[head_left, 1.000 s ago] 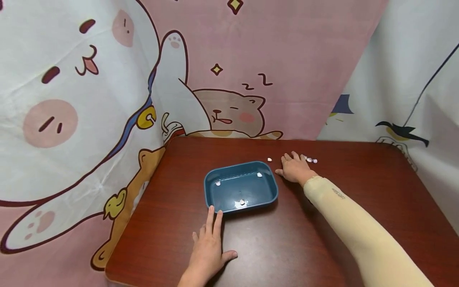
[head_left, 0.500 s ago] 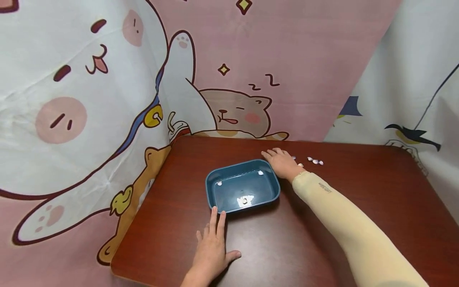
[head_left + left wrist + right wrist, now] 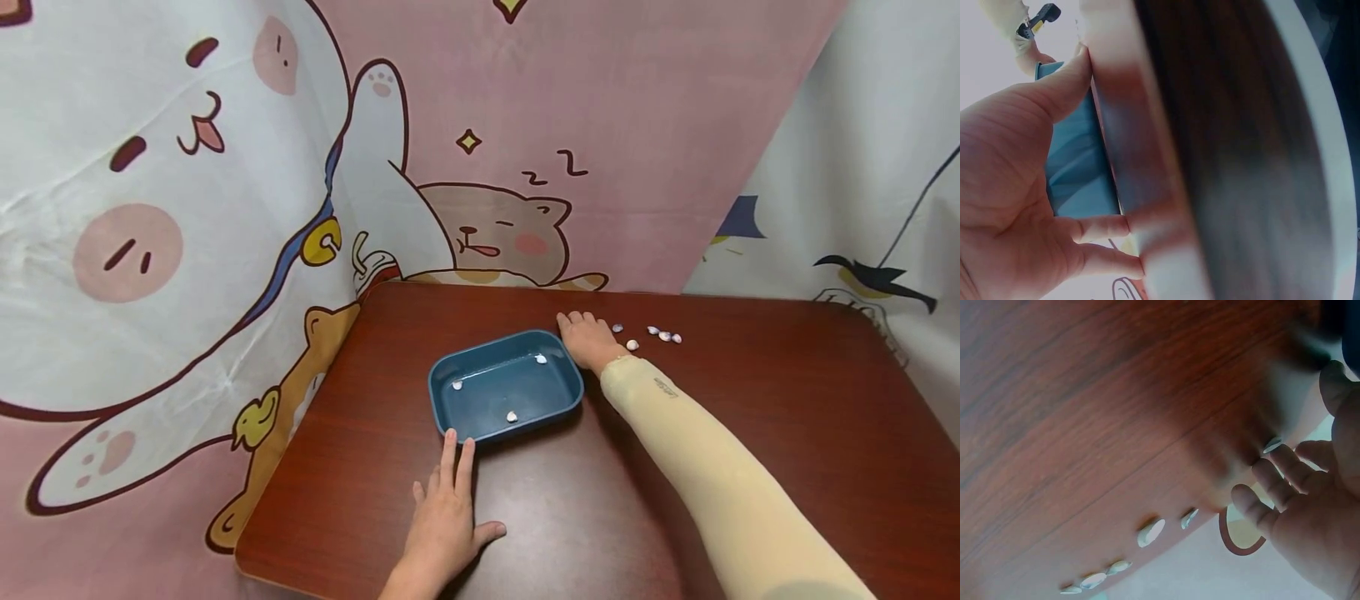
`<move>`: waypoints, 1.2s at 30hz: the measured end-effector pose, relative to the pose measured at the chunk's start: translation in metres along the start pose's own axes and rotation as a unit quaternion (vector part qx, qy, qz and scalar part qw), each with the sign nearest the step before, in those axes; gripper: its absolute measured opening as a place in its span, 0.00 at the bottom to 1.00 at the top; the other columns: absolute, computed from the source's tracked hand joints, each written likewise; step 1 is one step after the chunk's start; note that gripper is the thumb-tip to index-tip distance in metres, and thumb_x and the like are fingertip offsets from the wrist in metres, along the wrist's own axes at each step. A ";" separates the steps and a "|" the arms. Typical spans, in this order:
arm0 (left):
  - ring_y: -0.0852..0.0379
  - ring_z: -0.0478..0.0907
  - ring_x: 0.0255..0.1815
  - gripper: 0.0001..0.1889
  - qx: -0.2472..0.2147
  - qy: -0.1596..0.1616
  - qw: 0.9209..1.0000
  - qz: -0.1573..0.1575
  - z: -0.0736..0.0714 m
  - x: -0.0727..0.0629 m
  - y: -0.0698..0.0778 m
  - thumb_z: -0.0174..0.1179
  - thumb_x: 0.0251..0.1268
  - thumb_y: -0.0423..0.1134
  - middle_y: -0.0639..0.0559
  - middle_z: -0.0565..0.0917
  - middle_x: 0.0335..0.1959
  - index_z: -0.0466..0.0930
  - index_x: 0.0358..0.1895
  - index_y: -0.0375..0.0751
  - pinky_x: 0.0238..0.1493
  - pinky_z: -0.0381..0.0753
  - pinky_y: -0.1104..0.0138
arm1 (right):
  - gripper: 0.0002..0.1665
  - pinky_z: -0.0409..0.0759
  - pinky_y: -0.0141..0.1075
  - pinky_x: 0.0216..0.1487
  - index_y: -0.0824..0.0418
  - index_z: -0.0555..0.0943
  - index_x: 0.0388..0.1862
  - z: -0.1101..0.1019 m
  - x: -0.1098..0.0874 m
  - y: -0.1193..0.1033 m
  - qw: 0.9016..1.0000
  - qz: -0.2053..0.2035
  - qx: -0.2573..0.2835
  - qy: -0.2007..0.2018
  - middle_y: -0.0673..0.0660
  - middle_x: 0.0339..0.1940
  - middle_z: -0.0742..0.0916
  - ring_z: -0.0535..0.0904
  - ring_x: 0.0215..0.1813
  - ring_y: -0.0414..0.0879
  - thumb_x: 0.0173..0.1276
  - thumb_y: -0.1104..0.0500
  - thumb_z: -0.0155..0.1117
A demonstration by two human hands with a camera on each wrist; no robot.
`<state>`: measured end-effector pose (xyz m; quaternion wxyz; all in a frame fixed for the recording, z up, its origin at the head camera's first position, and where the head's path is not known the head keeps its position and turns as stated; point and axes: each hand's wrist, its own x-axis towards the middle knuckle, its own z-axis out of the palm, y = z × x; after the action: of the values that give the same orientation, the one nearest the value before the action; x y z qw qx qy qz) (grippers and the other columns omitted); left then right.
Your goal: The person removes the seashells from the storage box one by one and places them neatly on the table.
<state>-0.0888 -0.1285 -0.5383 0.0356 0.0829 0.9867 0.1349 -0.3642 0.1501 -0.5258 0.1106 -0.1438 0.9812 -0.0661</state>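
Observation:
A blue rectangular tray [image 3: 501,400] stands on the table with three small white shell-like pieces inside, one of them [image 3: 512,417] near its front wall. My left hand [image 3: 441,521] lies with fingers spread, two fingertips at the tray's near left corner; in the left wrist view the palm [image 3: 1016,169] shows with nothing in it. Beside the tray's back right corner, my right hand [image 3: 588,342] reaches down with fingers extended. In the right wrist view a white piece [image 3: 1272,445] lies at one fingertip of that hand [image 3: 1310,487], not gripped.
Right of my right hand, several more white pieces lie on the brown wooden table [image 3: 750,400], one [image 3: 632,344] closest to the sleeve. A cartoon-printed cloth [image 3: 637,125] hangs behind the table's back edge.
My right hand has moved left, from beside the group of white pieces to the tray's back right corner, uncovering pieces behind it. The left hand stays at the tray.

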 end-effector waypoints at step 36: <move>0.31 0.79 0.67 0.71 -0.023 0.012 1.000 -0.015 -0.004 0.002 0.001 0.79 0.52 0.67 0.40 0.45 0.91 0.40 0.89 0.43 0.64 0.75 0.27 | 0.32 0.71 0.66 0.76 0.71 0.68 0.80 -0.002 -0.007 -0.009 0.999 0.018 -0.015 -0.031 0.73 0.78 0.73 0.67 0.77 0.69 0.85 0.55 0.48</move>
<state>-0.0905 -0.1281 -0.5340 0.0281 0.0657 0.9848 0.1583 -0.3561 0.1436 -0.5210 0.1402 -0.1293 0.9806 -0.0447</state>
